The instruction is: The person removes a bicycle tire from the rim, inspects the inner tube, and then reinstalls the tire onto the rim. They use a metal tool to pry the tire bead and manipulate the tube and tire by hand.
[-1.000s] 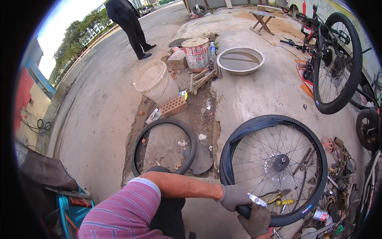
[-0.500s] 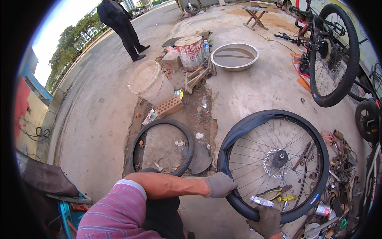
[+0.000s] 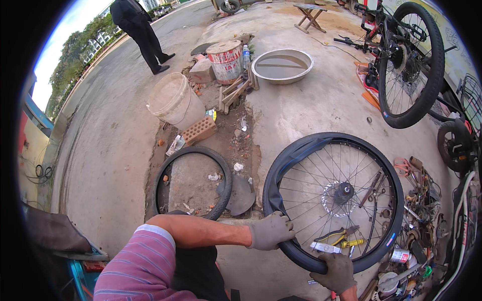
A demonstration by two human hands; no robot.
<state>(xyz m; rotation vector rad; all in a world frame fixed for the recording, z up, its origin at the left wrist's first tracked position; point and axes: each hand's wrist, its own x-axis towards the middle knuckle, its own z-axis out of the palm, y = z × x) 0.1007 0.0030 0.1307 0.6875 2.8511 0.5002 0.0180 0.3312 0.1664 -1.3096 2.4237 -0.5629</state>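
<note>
The gloved right hand [image 3: 334,272] grips the near rim of the spoked bicycle wheel with its black rubber tyre [image 3: 334,200], while the gloved left hand [image 3: 271,231] closes its fingers over the tyre's left edge. Left of that hand lies a loose black tyre [image 3: 193,183] on the concrete, and far beyond stands a round metal basin [image 3: 282,65].

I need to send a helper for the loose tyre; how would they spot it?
Start at the spoked wheel that both gloved hands grip. Just to its left, a bare black tyre lies flat on the dirt, below a red brick. It alone has no rim or spokes.
</note>
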